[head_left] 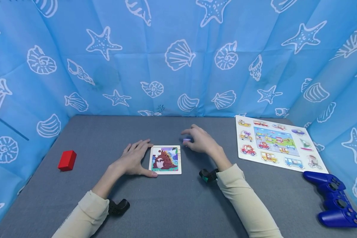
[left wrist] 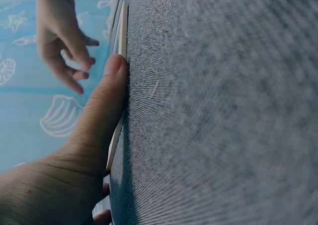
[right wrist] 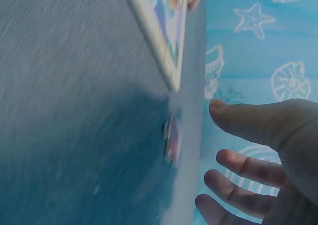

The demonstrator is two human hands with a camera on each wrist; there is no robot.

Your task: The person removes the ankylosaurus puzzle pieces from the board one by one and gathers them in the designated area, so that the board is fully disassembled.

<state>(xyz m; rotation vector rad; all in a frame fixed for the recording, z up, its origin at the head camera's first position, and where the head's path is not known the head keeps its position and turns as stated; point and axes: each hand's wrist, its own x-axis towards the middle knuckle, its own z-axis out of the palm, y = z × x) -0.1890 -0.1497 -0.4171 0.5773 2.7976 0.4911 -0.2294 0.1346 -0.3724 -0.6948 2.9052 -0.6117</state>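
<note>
A small square wooden picture puzzle (head_left: 165, 160) lies on the grey table, showing a dark red spiky animal with a pale patch at its lower left. My left hand (head_left: 135, 159) spans the puzzle's left side, fingers extended, thumb (left wrist: 112, 81) at the near left corner and fingertips by the far one. To the right of the puzzle is a small, flat purplish-pink piece (right wrist: 172, 143), partly covered by my right hand (head_left: 203, 141) in the head view. Thumb and fingers of that hand are spread apart over the piece, holding nothing.
A white puzzle board (head_left: 244, 132) with vehicle pieces lies at the far right. In front of it sits a blue game controller (head_left: 334, 200). A red block (head_left: 67, 160) stands at the left. A blue seashell-patterned curtain (head_left: 154, 66) surrounds the table (head_left: 172, 208).
</note>
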